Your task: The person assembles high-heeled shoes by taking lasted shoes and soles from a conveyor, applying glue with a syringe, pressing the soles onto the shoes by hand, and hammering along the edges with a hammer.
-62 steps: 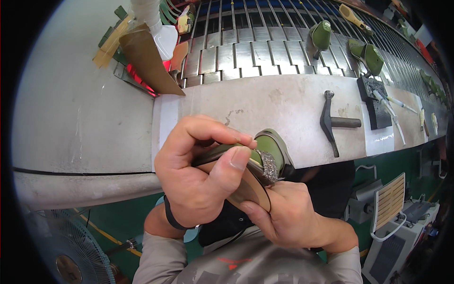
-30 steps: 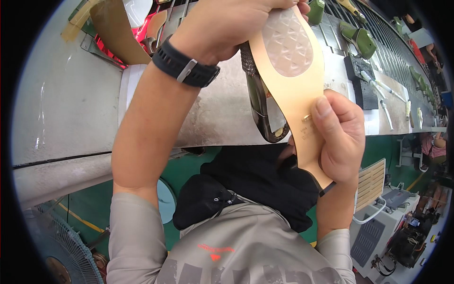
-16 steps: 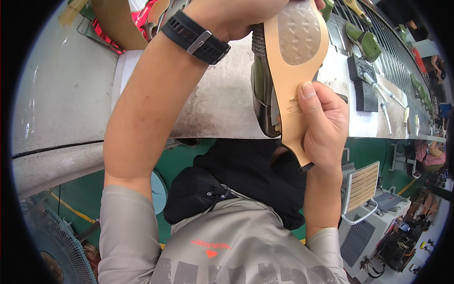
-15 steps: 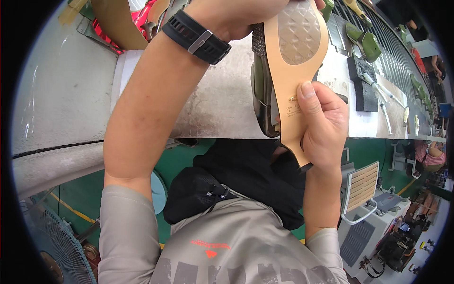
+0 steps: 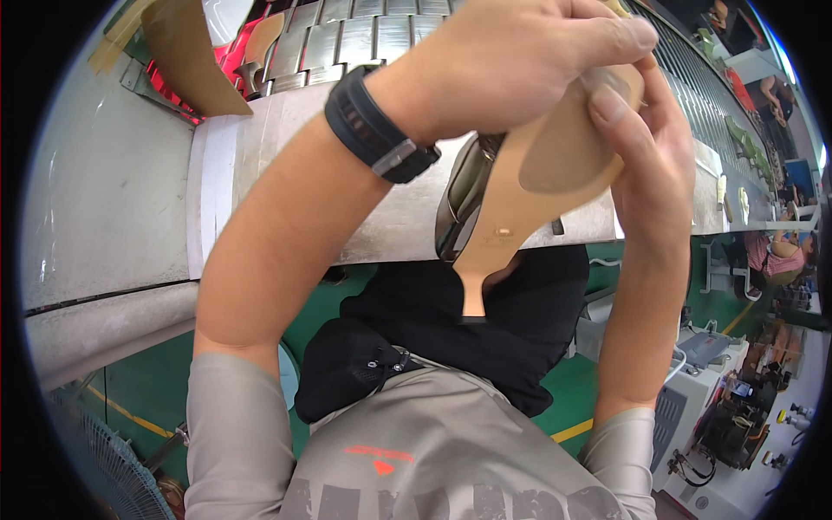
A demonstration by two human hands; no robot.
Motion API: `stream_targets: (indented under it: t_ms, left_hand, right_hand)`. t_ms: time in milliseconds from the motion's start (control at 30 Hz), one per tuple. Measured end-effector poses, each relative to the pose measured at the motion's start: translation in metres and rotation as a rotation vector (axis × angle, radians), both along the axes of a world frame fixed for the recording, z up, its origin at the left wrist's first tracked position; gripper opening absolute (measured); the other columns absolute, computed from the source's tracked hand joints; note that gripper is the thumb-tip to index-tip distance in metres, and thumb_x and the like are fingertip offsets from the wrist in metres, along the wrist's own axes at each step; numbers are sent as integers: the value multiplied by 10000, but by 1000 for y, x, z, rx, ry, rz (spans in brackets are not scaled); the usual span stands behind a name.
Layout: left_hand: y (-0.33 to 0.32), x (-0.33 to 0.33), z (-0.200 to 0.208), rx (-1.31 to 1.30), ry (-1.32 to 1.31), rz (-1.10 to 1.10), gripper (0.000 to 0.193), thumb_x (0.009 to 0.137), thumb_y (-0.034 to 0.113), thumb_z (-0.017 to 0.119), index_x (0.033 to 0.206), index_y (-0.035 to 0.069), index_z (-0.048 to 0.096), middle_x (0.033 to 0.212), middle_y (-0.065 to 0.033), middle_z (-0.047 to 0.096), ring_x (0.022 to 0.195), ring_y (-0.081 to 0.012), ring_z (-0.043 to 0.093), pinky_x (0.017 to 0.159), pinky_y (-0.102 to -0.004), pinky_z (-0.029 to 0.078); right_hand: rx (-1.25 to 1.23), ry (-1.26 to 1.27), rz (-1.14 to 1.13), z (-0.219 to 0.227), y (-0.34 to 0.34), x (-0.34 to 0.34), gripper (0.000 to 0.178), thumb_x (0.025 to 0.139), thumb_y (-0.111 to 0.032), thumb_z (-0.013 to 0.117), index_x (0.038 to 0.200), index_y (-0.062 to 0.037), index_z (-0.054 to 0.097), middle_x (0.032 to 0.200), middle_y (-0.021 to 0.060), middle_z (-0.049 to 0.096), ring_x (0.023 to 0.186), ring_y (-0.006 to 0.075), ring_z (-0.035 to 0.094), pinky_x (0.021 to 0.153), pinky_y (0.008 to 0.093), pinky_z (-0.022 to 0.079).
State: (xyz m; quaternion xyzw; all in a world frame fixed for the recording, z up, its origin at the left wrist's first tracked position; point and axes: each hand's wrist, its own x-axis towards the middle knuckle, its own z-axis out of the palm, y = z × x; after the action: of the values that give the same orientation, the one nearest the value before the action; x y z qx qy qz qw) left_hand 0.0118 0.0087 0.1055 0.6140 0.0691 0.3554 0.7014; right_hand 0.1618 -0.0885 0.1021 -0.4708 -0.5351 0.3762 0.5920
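Both my hands hold a high-heeled shoe [image 5: 511, 195] with its tan sole turned up toward me and its narrow heel end pointing at my lap. My left hand [image 5: 511, 65] is closed at the toe end, fingers reaching across it; a black watch is on that wrist. My right hand [image 5: 650, 139] grips the far right edge, its thumb lying on the sole's oval front pad. A glossy olive shoe part [image 5: 464, 195] shows just left of the sole; I cannot tell whether it belongs to the same shoe. My hands hide the toe.
A pale worn bench edge [image 5: 373, 225] runs before me, a slatted metal conveyor [image 5: 347, 39] beyond it. A cardboard flap [image 5: 186, 61] stands at the left. Green shoe parts [image 5: 750, 147] lie on rollers at the right. A fan [image 5: 108, 451] is low left; other people work far right.
The shoe has tilted, its heel end swinging left and its toe coming nearer. My right hand has moved from near the heel up to the front of the sole.
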Motion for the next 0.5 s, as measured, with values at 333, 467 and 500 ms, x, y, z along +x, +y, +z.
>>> stream_targets:
  t_ms: [333,467,500]
  left_hand:
    - [-32,-66,-139,-642,123,560,675,1145,534,308,1274,-24,666,1136,-113,731,1057,-176,656,1000,-339,482]
    - [-30,-49,-133,-208,216,817,639,1147,504,352,1200,-49,666,946,-126,734,785,-175,674,786,-285,553]
    - [-12,-45,-133,-149,101,822,654,1147,510,343,1165,-52,676,960,-141,740,790,-173,688,771,-301,568]
  right_hand:
    - [-370,561,-155,-80,-94,54,509,999,-166,579,1433,55,430,1277,233,666,1009,345,756,705,466,694]
    - [-343,719,-104,-107,-138,-16,477,977,-78,643,1392,4,423,1251,221,674,1098,318,727,879,440,648]
    - [-325,656,-96,-111,-141,-24,485,960,-28,664,1381,-4,424,1224,204,689,1112,287,719,925,401,622]
